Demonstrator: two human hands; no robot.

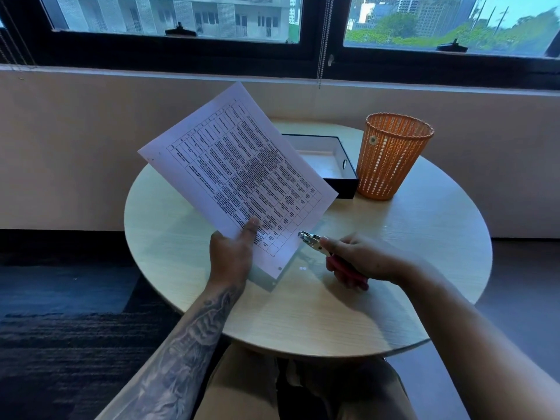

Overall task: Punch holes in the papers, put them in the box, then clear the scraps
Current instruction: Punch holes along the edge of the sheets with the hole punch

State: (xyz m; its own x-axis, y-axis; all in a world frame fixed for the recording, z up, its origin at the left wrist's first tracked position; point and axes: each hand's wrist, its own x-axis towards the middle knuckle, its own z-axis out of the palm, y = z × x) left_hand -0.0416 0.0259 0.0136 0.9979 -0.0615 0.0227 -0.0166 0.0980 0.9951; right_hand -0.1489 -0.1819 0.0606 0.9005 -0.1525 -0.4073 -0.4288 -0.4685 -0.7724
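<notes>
Left hand [231, 256] raised, thumb pinching paper [236, 171]; right hand [365, 259] low, grip round punch [312, 239].

A round counter [424, 237] is sitting under a wide black-framed window [181, 13] in daylight.

The pale wood-grain counter is standing close to a plain beige wall [75, 147], which is running beneath a light sill [121, 69]. Two panes are showing above it, divided by a thick dark post, and a beaded blind cord [325, 31] is hanging down along that post. A grey apartment building [212, 13] is showing through the left pane, and green trees [454, 34] and distant towers through the right. Soft bluish light is falling across the counter top. A dark baseboard [60, 234] is lining the wall, dark carpet [60, 328] is covering the floor on the left, and a smoother grey floor [521, 283] is showing on the right.
</notes>
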